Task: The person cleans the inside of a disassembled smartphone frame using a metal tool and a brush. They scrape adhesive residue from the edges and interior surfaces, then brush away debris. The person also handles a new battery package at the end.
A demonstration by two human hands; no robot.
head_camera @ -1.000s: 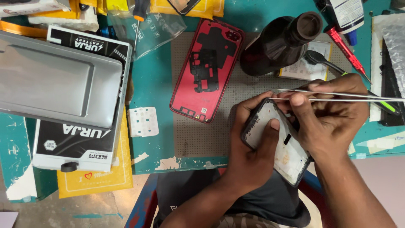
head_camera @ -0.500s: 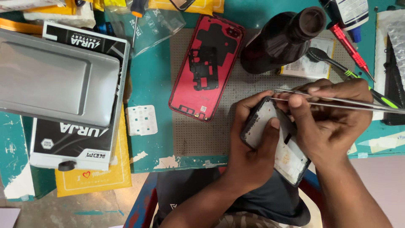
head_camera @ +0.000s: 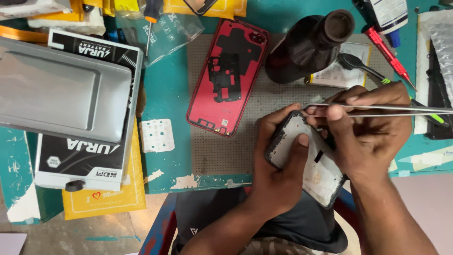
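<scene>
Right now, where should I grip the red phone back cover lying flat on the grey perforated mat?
Pinch the red phone back cover by its long side edges, coming from above. It lies flat, inner side up, tilted; its left edge has open mat beside it, while the dark bottle crowds the right.

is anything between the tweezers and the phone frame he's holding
Nothing visible. The right hand holds the tweezers with their tips right at the top edge of the phone frame, which the left hand grips from the side. The left thumb lies lower on the frame, clear of the tips.
</scene>
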